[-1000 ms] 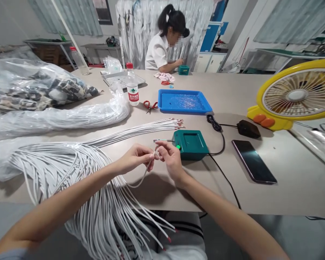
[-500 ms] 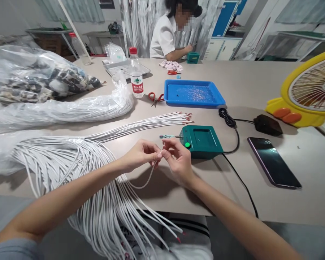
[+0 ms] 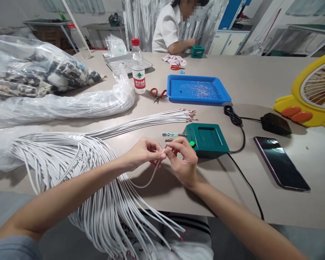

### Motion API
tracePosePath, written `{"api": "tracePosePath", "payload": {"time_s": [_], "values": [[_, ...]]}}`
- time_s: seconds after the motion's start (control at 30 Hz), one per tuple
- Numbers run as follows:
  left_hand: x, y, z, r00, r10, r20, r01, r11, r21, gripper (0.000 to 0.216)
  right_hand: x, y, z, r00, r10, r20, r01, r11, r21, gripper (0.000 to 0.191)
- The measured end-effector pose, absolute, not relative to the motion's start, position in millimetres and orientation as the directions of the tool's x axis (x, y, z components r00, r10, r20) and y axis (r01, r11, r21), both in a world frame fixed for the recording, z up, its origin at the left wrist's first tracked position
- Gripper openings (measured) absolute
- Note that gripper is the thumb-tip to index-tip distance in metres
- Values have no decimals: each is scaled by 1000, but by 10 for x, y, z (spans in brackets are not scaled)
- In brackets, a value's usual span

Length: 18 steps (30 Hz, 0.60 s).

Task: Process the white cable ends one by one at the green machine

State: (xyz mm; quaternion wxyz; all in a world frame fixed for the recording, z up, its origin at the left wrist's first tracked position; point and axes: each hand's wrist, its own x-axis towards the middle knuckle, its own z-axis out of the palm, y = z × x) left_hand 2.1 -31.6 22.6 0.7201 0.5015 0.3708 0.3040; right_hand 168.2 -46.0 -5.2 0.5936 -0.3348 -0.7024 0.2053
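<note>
Between finger and thumb, my left hand (image 3: 144,153) pinches a white cable (image 3: 152,176) close to its end. My right hand (image 3: 182,160) is closed at the same cable end, its thumb and fingers meeting the left fingertips. The tip itself is mostly hidden by the fingers. Just behind my right hand stands a green machine (image 3: 206,139) with a bright green button and a metal rod pointing left. A large bundle of white cables (image 3: 97,180) hangs over the table edge under my left forearm, several ends red. More cables (image 3: 141,122) lie straight behind my hands.
Behind are a blue tray (image 3: 199,100) with small scraps, red-handled scissors (image 3: 158,94) and a water bottle (image 3: 139,77). At right lie a phone (image 3: 281,162), a black adapter (image 3: 275,123) and a yellow fan (image 3: 295,108). Plastic bags (image 3: 56,104) fill the left. Across the table sits a person (image 3: 166,30).
The view has shifted slightly, so the table's things sit a little farther right. Both hands stay together at the cable end, with the fingers slightly repositioned.
</note>
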Motion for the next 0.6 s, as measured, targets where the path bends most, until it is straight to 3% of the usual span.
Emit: {"api": "tracePosePath", "payload": {"time_s": [0.33, 0.6], "values": [[32, -328, 235, 502, 846, -180, -75, 249, 966, 27, 1686, -489, -75, -45, 641, 766, 362, 725, -586, 12], [39, -330, 249, 483, 867, -123, -28, 155, 987, 28, 1691, -510, 7, -155, 826, 543, 102, 560, -822, 12]]}}
